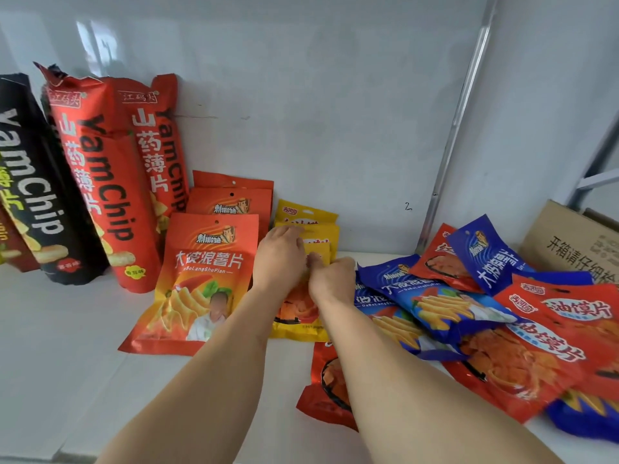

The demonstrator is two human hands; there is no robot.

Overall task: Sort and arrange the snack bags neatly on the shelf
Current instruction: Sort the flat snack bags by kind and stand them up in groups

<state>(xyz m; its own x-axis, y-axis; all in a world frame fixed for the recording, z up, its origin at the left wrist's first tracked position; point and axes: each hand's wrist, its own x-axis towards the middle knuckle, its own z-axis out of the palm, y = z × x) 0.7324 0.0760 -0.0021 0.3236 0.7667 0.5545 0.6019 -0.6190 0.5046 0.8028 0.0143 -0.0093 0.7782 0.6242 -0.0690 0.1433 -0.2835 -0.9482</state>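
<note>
I take the yellow bags (306, 226) as my landmark: a small stack lying flat on the white shelf (67, 329), long axis running from me toward the back wall. My left hand (279, 259) rests on the stack's left side, fingers curled over an upper bag edge, and my right hand (331, 279) is just beside it, pinching the top bag near its middle; the two hands nearly touch. Left of the yellow bags sits the orange chip bag row (204, 279), overlapped front to back, and further left the tall yam chip tubes (100, 182) lean on the wall. Right of the yellow bags the unsorted pile (469, 296) of blue and red bags sprawls, nearer my right hand. One red bag (321, 380) lies in front of the stack, under my right forearm. Squaring the yellow stack looks like the step in hand.
</note>
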